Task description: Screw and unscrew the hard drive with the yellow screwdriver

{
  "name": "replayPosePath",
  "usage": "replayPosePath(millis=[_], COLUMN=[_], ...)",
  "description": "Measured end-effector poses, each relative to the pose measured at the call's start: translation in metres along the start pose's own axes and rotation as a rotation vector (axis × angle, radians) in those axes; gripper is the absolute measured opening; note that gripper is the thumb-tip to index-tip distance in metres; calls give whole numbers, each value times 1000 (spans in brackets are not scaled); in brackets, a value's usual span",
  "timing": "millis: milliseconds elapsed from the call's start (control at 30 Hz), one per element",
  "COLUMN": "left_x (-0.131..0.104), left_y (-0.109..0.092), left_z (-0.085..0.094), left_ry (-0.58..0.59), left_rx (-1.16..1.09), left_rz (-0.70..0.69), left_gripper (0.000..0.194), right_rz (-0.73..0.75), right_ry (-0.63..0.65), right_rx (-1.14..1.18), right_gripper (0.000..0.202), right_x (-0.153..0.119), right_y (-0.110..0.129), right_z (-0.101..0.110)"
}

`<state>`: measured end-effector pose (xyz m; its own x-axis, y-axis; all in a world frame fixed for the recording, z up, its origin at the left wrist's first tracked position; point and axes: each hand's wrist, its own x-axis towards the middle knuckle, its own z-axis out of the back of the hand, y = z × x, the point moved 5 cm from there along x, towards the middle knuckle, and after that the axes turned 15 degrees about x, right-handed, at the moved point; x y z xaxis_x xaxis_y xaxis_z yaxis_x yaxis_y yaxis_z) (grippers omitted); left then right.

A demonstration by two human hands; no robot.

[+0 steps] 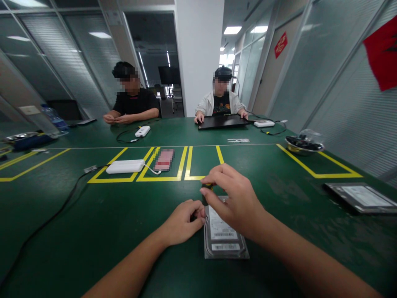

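A hard drive (223, 236) with a white label lies flat on the green table in front of me. My left hand (186, 221) is closed at the drive's left edge, its curled fingers and thumb against the side. Above the drive's far left corner, my right hand (232, 194) pinches a small screwdriver (207, 186) with a black and yellow handle between thumb and fingers. Its lower end is mostly hidden, so I cannot tell whether it touches the drive. The right hand also covers the drive's upper part.
Another hard drive (362, 198) lies at the right. Yellow tape outlines the table. A white power bank (125, 166) is cabled to a phone (164, 159). A metal bowl (304, 145) holds dark items. Across the table sit two people, one holding a black panel (223, 121).
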<state>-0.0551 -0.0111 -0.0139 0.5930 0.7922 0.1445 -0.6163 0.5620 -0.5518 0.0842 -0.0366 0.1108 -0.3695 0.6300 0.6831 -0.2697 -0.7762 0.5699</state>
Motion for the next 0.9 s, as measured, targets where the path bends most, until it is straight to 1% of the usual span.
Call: replayPosePath(millis=[67,200,267,400,567,700,767,900], left_x=[0,-1,-1,-1,-1,0,0,-1], left_y=[1,2,2,2,2,2,2,3], left_z=[0,-2,-2,-2,-1,-1,-1,0], left_ry=[-4,1,3,-7,-2,-1,-4,1], left_rx=[7,1,1,11,-1,-4,-5,-10], left_rz=[5,13,8,9,3,0,1,14], left_gripper=[8,8,8,7,7,4,4,5], right_rz=[7,18,20,18,27,71,64,57], right_ry=[13,-10,10,43,29,65,88,131], right_rx=[4,4,1,2,11,5,-2,-1], right_gripper=[13,13,11,15,13,23,27,29], right_x=[0,0,1,0,0,0,0,0], right_y=[0,-1,-2,-1,-1,0,0,1], right_z=[-1,-1,-3,-4,-3,-4,-3,-1])
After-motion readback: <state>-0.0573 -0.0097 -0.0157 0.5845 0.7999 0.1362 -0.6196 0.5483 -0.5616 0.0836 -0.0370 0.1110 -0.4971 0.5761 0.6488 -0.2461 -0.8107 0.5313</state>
